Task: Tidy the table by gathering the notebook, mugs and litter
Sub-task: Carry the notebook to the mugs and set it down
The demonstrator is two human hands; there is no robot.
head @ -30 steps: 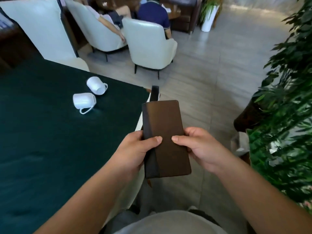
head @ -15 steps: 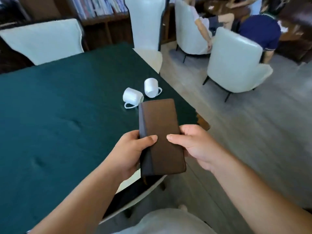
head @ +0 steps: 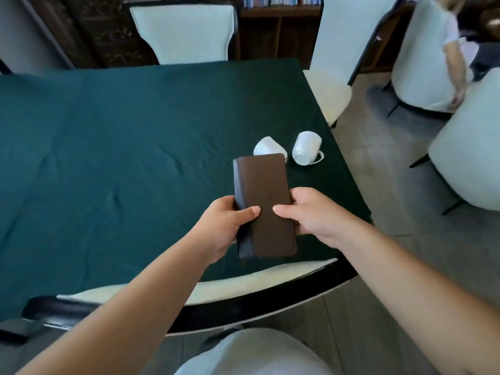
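Note:
I hold a closed brown notebook (head: pixel 266 204) with a dark spine in both hands, above the near right part of the green-clothed table (head: pixel 121 147). My left hand (head: pixel 226 226) grips its spine side, thumb on the cover. My right hand (head: pixel 311 215) grips the right edge, thumb also on the cover. Two white mugs lie on their sides just beyond the notebook: one mug (head: pixel 266 147) is partly hidden behind it, the other mug (head: pixel 307 151) lies to its right near the table's right edge. No litter is visible.
A white chair back (head: pixel 205 290) with a black rim stands between me and the table. More white chairs stand at the far side (head: pixel 186 33) and right side (head: pixel 330 93). To the right are armchairs (head: pixel 468 147) and a seated person (head: pixel 454 50).
The view has swung left, so the table now fills the frame and the mugs lie just beyond the notebook. Both hands keep the same grip on the notebook.

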